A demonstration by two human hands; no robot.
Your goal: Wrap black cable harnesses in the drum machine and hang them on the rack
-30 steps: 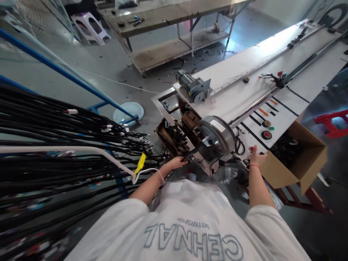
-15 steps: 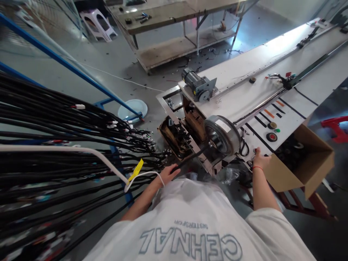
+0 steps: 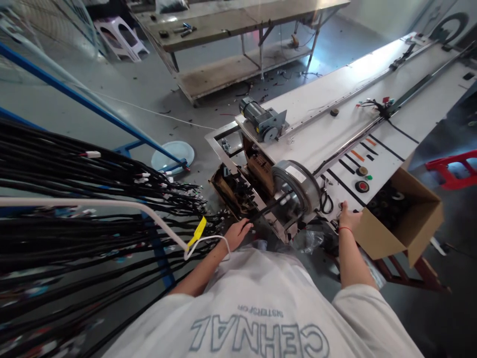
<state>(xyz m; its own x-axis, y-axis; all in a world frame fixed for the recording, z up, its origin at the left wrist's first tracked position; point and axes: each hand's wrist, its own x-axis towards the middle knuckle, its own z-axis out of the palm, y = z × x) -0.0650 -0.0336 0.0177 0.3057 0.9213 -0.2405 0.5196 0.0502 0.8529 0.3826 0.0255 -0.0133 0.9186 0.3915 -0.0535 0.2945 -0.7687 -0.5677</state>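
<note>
My left hand [image 3: 238,232] is closed on the near end of a black cable [image 3: 268,208]. The cable runs up to the round metal drum [image 3: 298,185] at the open end of the white conveyor table [image 3: 328,134]. A white cable with a yellow tag [image 3: 197,231] loops round my left wrist. My right hand [image 3: 348,218] rests on the table's near corner with its fingers flat by the control buttons [image 3: 360,186], and it holds nothing that I can see.
A thick bundle of black cables [image 3: 74,209] hangs on a blue rack [image 3: 93,107] to the left. An open cardboard box [image 3: 410,226] sits right of my right hand. A grey motor [image 3: 263,122], a workbench [image 3: 231,30], a floor plate [image 3: 173,153] and a red stool [image 3: 454,169] are around.
My left hand drew back from the machine's open end with the black cable, then came slightly forward again. My right hand stayed on the table's corner.
</note>
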